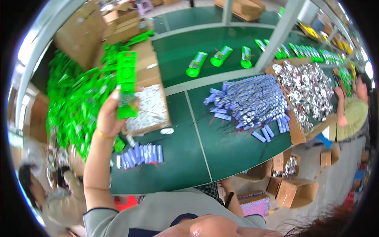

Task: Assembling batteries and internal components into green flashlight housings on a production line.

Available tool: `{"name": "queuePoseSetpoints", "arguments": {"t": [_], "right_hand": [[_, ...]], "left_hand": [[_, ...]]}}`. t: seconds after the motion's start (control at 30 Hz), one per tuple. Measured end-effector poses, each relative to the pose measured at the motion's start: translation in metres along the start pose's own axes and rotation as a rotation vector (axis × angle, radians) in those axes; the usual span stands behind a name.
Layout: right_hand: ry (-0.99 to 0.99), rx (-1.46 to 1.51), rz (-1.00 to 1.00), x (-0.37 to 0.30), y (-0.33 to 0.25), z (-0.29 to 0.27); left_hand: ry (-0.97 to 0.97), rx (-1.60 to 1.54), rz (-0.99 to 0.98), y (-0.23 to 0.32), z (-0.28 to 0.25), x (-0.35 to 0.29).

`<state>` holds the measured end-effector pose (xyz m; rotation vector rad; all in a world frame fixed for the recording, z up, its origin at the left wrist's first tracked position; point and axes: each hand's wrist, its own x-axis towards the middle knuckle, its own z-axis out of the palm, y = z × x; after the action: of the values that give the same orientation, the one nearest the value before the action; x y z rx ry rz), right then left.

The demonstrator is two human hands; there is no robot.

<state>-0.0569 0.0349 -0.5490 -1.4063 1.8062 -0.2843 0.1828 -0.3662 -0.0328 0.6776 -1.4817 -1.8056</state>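
Note:
My left hand (107, 116) is raised over the green table (221, 150) and is shut on a long bright green plastic casing (126, 83), held upright. A thin gold bracelet (103, 134) circles that wrist. Just beyond the casing lies an open cardboard box of small white parts (150, 106). Below my forearm a short row of blue-purple cylindrical cells (143, 153) lies on the table. My right hand (207, 228) shows only partly at the bottom edge, close to my body; its grip is hidden.
A heap of green casings (73, 98) fills the left. A big pile of blue cells (254, 98) and a box of silver reflectors (308, 89) lie to the right. Three green torches (220, 56) sit farther back. A person in a green shirt (351, 114) works at right.

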Motion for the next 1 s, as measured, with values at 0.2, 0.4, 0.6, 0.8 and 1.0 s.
{"name": "queuePoseSetpoints", "arguments": {"t": [0.2, 0.4, 0.6, 0.8, 1.0], "right_hand": [[-0.203, 0.263, 0.203, -0.141, -0.202, -0.254], [0.262, 0.707, -0.691, -0.049, -0.339, -0.293], [-0.262, 0.912, -0.471, 0.034, -0.412, -0.234], [0.156, 0.516, -0.515, -0.008, -0.443, -0.271], [0.751, 0.591, -0.744, 0.048, -0.447, -0.326]], "left_hand": [[-0.193, -0.183, -0.094, -0.015, -0.009, -0.032], [-0.196, -0.222, -0.031, -0.033, 0.0, -0.075], [-0.099, -0.16, 0.094, -0.039, -0.022, -0.082], [0.134, 0.395, 0.229, -0.092, -0.082, -0.07], [-0.019, 0.077, 0.029, -0.099, -0.072, -0.053]]}}
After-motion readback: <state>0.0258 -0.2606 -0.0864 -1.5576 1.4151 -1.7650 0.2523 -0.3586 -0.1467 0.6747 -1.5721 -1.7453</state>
